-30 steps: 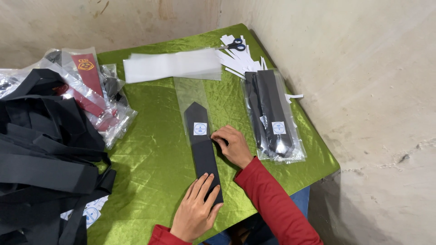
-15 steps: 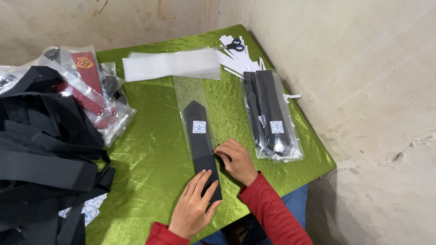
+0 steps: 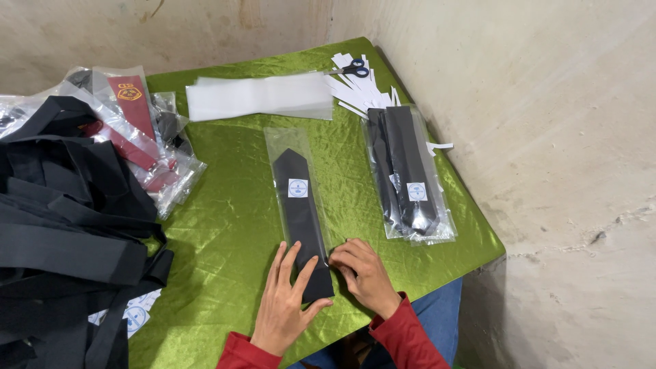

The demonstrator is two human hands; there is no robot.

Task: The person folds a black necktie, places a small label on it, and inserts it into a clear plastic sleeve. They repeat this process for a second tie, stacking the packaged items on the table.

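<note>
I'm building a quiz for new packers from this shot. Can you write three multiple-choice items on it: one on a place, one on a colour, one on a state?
1. Where do the scissors lie?
A. At the far right corner of the table, on white paper slips
B. On the pile of black ties at the left
C. Under the left hand

2. What colour is the tablecloth?
A. Red
B. Green
C. White

3. How does the black tie in front of the person lie?
A. Rolled into a coil
B. Hanging off the table edge
C. Flat, its pointed end inside a clear sleeve

Answers:
1. A, the scissors rest on the paper slips by the wall.
2. B, shiny green fabric covers the table.
3. C, the left hand and right hand press on its near end.
</note>
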